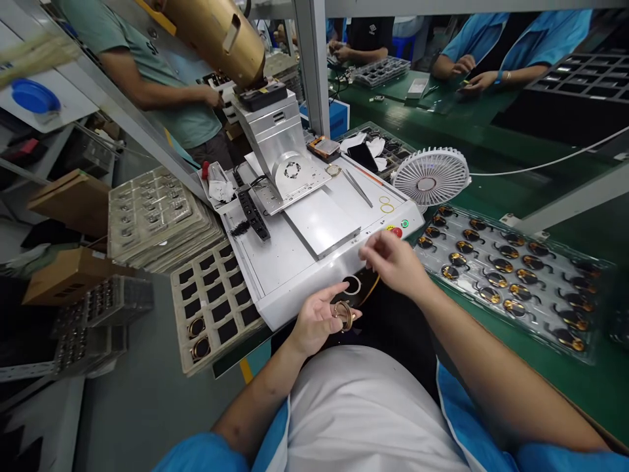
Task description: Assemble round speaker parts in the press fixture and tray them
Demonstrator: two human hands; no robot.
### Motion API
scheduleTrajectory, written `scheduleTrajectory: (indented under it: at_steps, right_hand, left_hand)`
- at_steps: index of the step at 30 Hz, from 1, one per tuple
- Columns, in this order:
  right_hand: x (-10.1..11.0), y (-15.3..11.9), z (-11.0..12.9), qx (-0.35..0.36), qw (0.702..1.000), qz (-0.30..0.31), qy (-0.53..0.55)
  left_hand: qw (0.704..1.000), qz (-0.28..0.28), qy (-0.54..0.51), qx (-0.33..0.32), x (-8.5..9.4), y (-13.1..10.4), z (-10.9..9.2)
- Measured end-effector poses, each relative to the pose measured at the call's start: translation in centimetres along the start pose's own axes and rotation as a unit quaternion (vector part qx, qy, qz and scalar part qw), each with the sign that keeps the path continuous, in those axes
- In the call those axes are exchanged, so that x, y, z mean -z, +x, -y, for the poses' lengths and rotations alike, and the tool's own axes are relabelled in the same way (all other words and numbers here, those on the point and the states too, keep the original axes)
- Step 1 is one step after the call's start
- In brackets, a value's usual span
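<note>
My left hand [317, 321] is closed around a gold-coloured watch case [345, 316], gripped by its rim between thumb and fingers, with the index finger stretched out past it. A little to the right and higher, my right hand [393, 260] hovers by the front edge of the white machine base [275, 295]. Its thumb and fingertips are pinched together; whatever may be between them is too small to tell. The two hands are apart. A round dark port with a pale ring [352, 286] shows on the machine's front, just above the watch case.
A tray of round parts [506, 262] lies on the right, below a white fan [430, 177]. At left, a slotted tray [211, 301] holds two watch cases. Tweezers [358, 187] and thin gold rings [386, 204] rest on the machine, near a red button [396, 232]. Other people work beyond.
</note>
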State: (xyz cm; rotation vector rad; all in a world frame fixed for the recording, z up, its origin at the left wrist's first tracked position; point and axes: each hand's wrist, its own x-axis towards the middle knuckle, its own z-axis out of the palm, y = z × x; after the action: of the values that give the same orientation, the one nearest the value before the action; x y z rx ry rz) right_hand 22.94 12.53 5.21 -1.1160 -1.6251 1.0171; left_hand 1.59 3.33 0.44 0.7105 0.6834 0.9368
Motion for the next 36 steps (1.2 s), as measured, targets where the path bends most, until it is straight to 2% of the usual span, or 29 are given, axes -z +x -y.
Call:
scheduleTrajectory:
  at_steps: [4,7,9,11,12,14,16,18,21,23,26,28,31,36]
  right_hand:
    - [0.2,5.7,0.4,-0.187,0.980,-0.043,0.058]
    - [0.5,7.0,0.0,-0.248,0.966,-0.069,0.015]
    - [0.5,5.8,-0.4,-0.225,0.968,-0.104,-0.035]
    - [0.1,3.3,-0.6,-0.183,0.974,-0.123,-0.042]
    - [-0.3,1.7,-0.5,-0.171,0.979,-0.108,-0.016]
    - [-1.6,-1.5,-0.2,-0.175,0.980,-0.034,0.084]
    - [-3.1,-4.1,0.2,-0.190,0.964,0.028,0.184]
    - [-4.2,-5.5,0.5,-0.197,0.950,0.024,0.243]
    - [-4.5,-5.7,0.3,-0.206,0.943,-0.024,0.262]
    - [-3.8,-5.3,0.1,-0.209,0.943,-0.029,0.258]
    - [-2.6,-4.9,0.2,-0.216,0.945,0.007,0.245]
    - [-2.1,-4.8,0.3,-0.224,0.948,0.029,0.226]
    - [-1.9,-4.8,0.4,-0.228,0.952,0.034,0.200]
    - [-2.1,-4.8,-0.1,-0.253,0.941,0.043,0.221]
  left_hand:
    - [0.999,0.010,0.023,-0.033,-0.2,-0.5,-0.5]
    - [0.996,0.009,0.055,-0.063,-0.1,-1.4,-0.6]
    - [0.991,0.000,0.098,-0.094,0.1,-2.1,-0.4]
    - [0.975,-0.017,0.172,-0.140,0.2,-2.6,-0.1]
    - [0.961,-0.025,0.219,-0.167,0.2,-2.6,0.2]
    - [0.923,-0.028,0.323,-0.208,-0.1,-2.5,0.6]
    - [0.884,-0.010,0.413,-0.220,-0.4,-2.0,1.0]
    - [0.856,0.013,0.473,-0.206,-0.8,-1.4,1.2]
    - [0.846,0.044,0.493,-0.199,-1.1,-0.8,1.2]
    - [0.867,0.058,0.445,-0.216,-1.0,-0.7,1.1]
    - [0.910,0.052,0.347,-0.220,-0.6,-0.7,0.9]
    - [0.917,0.057,0.325,-0.224,-0.3,-0.8,0.8]
    - [0.893,0.078,0.372,-0.241,0.1,-0.8,0.7]
    - [0.827,0.089,0.508,-0.224,0.3,-0.8,0.4]
